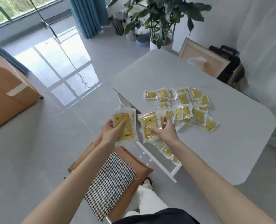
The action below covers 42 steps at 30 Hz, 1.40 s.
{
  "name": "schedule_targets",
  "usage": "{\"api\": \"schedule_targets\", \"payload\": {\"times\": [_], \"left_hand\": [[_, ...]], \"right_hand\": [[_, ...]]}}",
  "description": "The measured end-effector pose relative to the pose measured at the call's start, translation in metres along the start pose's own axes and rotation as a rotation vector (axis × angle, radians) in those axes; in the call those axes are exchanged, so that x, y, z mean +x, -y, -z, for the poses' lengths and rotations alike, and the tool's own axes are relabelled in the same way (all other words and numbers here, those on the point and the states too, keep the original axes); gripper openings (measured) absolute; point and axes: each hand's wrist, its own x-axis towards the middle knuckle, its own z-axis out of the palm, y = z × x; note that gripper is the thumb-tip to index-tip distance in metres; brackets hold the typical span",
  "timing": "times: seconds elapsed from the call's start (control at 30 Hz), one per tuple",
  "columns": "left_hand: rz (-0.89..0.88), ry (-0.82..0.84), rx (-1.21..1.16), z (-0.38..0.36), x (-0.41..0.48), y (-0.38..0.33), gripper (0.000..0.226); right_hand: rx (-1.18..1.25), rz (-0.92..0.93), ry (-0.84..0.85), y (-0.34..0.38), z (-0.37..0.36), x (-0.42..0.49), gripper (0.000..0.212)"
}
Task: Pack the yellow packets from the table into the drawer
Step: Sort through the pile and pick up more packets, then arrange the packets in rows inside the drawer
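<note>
Several yellow packets point(185, 107) in clear wrappers lie scattered on the grey table point(223, 151). My left hand point(109, 131) holds a small stack of yellow packets point(126, 136) left of the table's edge. My right hand point(166, 131) grips another stack of packets point(147, 125) above the open white drawer point(156, 160), which juts from the table's front side. More packets point(168, 152) lie inside the drawer, partly hidden by my right forearm.
A brown seat cushion with a houndstooth cloth point(111, 180) is below my arms. An orange sofa point(6, 94) stands at the left, potted plants point(158, 21) at the back, a black case point(226, 65) and a framed board behind the table.
</note>
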Motion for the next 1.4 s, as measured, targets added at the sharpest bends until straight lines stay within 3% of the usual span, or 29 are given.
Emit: {"api": "schedule_targets", "payload": {"times": [0.43, 0.83, 0.97, 1.23, 1.4], "left_hand": [[-0.019, 0.026, 0.036, -0.047, 0.058, -0.047, 0.029], [-0.025, 0.193, 0.225, -0.077, 0.131, -0.034, 0.03], [-0.019, 0.231, 0.301, -0.069, 0.182, -0.028, 0.021], [0.012, 0.517, 0.442, -0.052, 0.282, -0.035, 0.019], [-0.01, 0.643, 0.558, -0.048, 0.33, -0.035, 0.015]], "right_hand": [[0.106, -0.048, -0.038, 0.022, 0.019, 0.056, 0.074], [0.117, -0.112, -0.126, -0.004, 0.013, 0.108, 0.076], [0.129, -0.164, -0.166, -0.011, -0.01, 0.131, 0.07], [0.267, -0.31, -0.388, -0.009, -0.075, 0.172, 0.053], [0.384, -0.411, -0.488, -0.014, -0.11, 0.194, 0.067]]}}
